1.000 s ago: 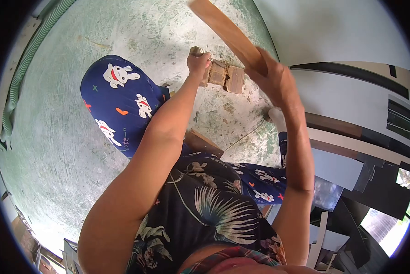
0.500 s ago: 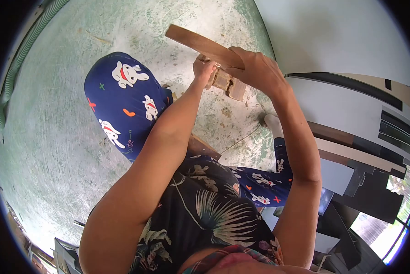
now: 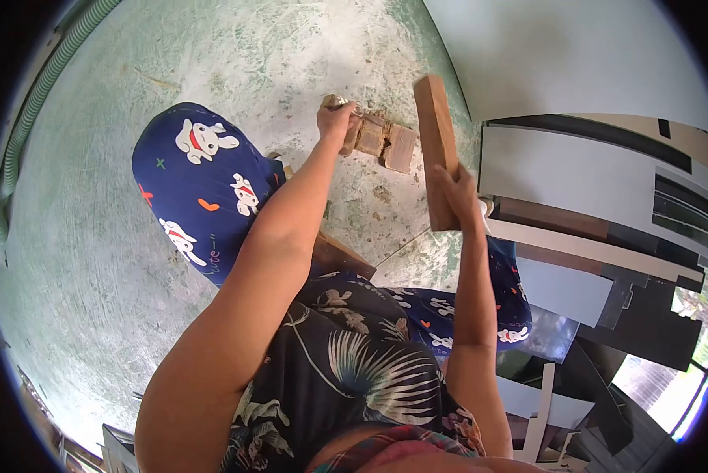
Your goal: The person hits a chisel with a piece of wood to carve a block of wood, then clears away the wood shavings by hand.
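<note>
My right hand [image 3: 459, 195] is closed around the lower part of a long brown wooden block [image 3: 435, 118], which stands nearly upright in view, to the right of the other pieces. Farther left, my left hand [image 3: 337, 122] has its fingers curled at the end of a row of small wooden blocks [image 3: 370, 138] low over the floor. A pale object [image 3: 334, 101] shows just past its fingers; what exactly the hand grips is hidden. At the right end of the row lies a squarish wooden block [image 3: 400, 148].
A wooden board [image 3: 342, 256] lies under my legs. Grey-white panels [image 3: 567, 55] and stacked boards [image 3: 575, 169] stand on the right. A ribbed green hose [image 3: 42, 87] runs along the left edge of the worn green floor [image 3: 78, 276].
My right hand has drawn the long wooden block right and back, away from my left hand, turning it from slanted to nearly upright. My left hand has shifted slightly left in view.
</note>
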Tool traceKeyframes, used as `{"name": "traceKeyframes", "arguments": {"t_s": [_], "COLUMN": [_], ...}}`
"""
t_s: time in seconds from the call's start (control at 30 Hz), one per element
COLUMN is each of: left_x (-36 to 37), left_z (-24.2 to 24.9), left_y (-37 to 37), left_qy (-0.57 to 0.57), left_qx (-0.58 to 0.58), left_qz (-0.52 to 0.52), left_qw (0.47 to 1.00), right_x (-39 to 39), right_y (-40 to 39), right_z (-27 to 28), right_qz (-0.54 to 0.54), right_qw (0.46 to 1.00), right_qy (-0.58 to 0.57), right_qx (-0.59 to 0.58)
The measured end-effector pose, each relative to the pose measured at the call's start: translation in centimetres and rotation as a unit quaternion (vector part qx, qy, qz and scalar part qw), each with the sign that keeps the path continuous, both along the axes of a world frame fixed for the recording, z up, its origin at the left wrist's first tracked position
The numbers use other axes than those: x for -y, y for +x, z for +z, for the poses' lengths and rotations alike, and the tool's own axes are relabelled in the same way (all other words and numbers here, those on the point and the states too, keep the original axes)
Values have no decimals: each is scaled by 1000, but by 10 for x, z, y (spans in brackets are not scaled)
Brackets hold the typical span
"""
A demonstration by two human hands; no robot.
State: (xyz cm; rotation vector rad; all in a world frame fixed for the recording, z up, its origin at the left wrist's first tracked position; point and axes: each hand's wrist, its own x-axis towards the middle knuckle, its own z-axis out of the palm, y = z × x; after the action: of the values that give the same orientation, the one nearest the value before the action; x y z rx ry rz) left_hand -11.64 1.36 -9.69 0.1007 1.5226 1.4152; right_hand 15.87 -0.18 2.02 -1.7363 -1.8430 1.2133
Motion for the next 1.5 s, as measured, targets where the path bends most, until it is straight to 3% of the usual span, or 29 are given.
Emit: {"name": "traceKeyframes", "arguments": {"t_s": [0.17, 0.37, 0.77, 0.87, 0.97, 1.2, 1.5], "left_x": [-5, -2, -9, -9, -13, -16, -10], "left_z": [-15, -8, -15, 7, 18, 38, 52], "left_y": [-2, -6, -14, -7, -5, 22, 38], "left_qy": [-4, -7, -3, -3, 30, 111, 102], "left_qx": [21, 59, 79, 12, -101, -334, -358], "left_qz": [9, 25, 30, 25, -70, -162, -125], "left_qw": [1000, 998, 996, 1000, 992, 922, 920], "right_x": [40, 65, 73, 75, 74, 79, 80], "right_y": [34, 40, 33, 32, 31, 33, 34], "right_z": [-64, -98, -94, -98, -102, -99, -98], "right_qz": [-87, -97, -113, -113, -116, -116, -110], "right_qw": [995, 988, 985, 984, 983, 985, 987], "right_qy": [-40, -120, -128, -133, -139, -129, -116], "right_qx": [35, -6, 1, -20, -12, -15, -14]}}
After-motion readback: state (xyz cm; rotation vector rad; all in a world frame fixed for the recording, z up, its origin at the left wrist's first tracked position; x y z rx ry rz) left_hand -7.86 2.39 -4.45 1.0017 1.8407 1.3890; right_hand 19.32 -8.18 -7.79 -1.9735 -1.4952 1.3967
